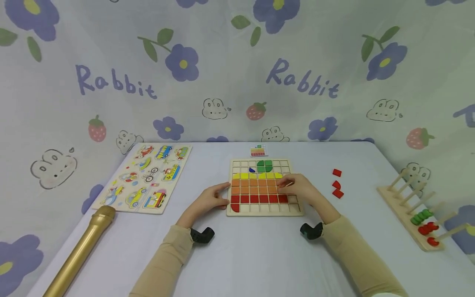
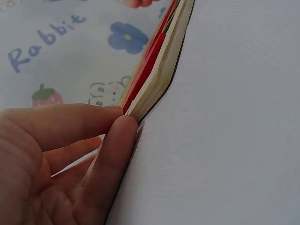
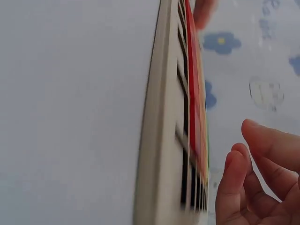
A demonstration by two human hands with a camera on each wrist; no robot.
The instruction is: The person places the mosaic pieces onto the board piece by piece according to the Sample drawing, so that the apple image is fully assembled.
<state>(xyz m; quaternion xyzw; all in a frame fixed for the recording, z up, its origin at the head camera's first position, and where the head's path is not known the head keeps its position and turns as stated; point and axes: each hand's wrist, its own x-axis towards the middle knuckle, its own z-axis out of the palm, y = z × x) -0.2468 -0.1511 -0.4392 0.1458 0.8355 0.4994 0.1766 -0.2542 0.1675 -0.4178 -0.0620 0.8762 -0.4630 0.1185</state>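
Note:
A wooden grid board point(image 1: 267, 208) lies at the table's middle, with yellow, orange and red tile rows point(image 1: 256, 190), green pieces point(image 1: 264, 166) and a small blue piece on top. My left hand point(image 1: 211, 200) lies at the board's left edge. In the left wrist view its thumb and a straight finger point(image 2: 70, 159) touch the board's corner point(image 2: 161, 75). My right hand point(image 1: 298, 187) rests on the board's right side by the orange rows. The right wrist view shows its loosely bent fingers point(image 3: 255, 183) beside the board point(image 3: 159, 117), with no piece seen in them.
Three loose red tiles point(image 1: 337, 183) lie right of the board. A vehicle peg puzzle point(image 1: 148, 177) and a gold cylinder point(image 1: 79, 251) are at the left. A peg rack with green and red beads point(image 1: 419, 214) is at the right edge. A small picture card point(image 1: 257, 150) lies behind the board.

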